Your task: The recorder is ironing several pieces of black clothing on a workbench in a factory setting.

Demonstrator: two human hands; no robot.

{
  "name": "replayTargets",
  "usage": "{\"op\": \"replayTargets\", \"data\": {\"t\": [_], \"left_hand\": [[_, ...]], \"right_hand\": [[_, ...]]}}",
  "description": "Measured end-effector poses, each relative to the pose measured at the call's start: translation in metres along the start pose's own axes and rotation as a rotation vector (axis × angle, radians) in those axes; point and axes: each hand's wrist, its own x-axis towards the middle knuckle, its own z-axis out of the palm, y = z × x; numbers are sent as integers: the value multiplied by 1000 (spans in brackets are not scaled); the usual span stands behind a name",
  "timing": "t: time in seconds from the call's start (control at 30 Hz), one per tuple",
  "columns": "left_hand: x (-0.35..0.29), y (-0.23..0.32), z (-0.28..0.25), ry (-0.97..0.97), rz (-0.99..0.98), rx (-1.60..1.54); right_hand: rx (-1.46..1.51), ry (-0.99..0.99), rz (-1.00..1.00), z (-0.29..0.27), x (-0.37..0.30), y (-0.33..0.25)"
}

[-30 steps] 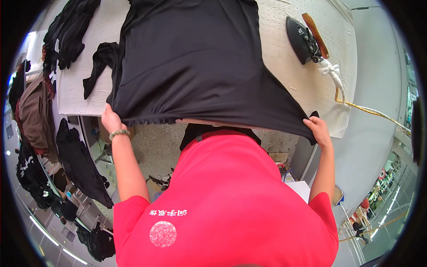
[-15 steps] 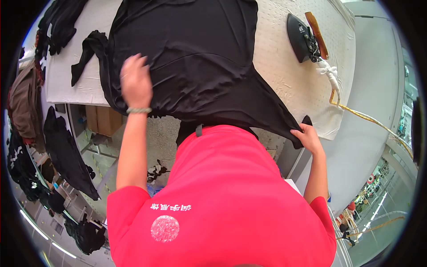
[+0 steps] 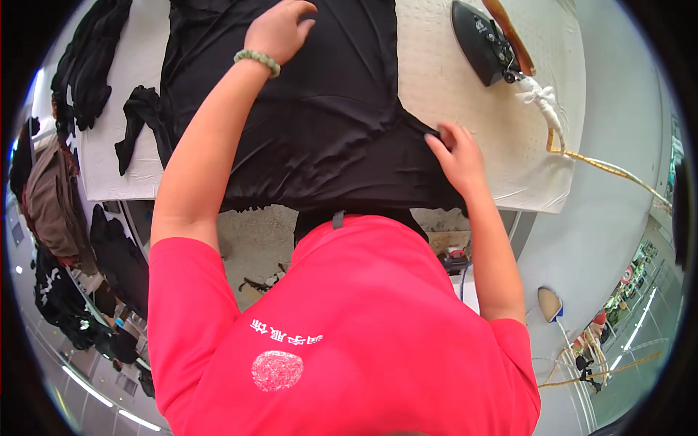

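Head view shows a creased black garment (image 3: 320, 138), left grip (image 3: 278, 30) unclenched, right grip (image 3: 461, 161) unclear.

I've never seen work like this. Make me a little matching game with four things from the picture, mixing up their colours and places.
Things:
1. Iron
2. Bracelet
3. Right hand
4. Shirt

Descriptions:
A. Pinkish red
B. At the right edge of the black cloth
C. Dark, with a brown handle
D. Pale green and beaded

Right pairs: 1-C, 2-D, 3-B, 4-A.
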Motion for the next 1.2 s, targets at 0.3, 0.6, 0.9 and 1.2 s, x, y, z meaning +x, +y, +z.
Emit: {"op": "replayTargets", "data": {"t": [0.3,0.6,0.9,1.2], "left_hand": [[-57,103,70,45,398,89],[-137,44,-10,392,10,-11],[-371,-170,-75,270,-1248,-378],[-324,-95,-102,827,-1372,-1097]], "right_hand": [[95,-96,136,33,27,-8],[-492,586,-434,-75,142,-2],[-542,27,249,-91,186,-34],[-466,-123,-355,0,112,-124]]}}
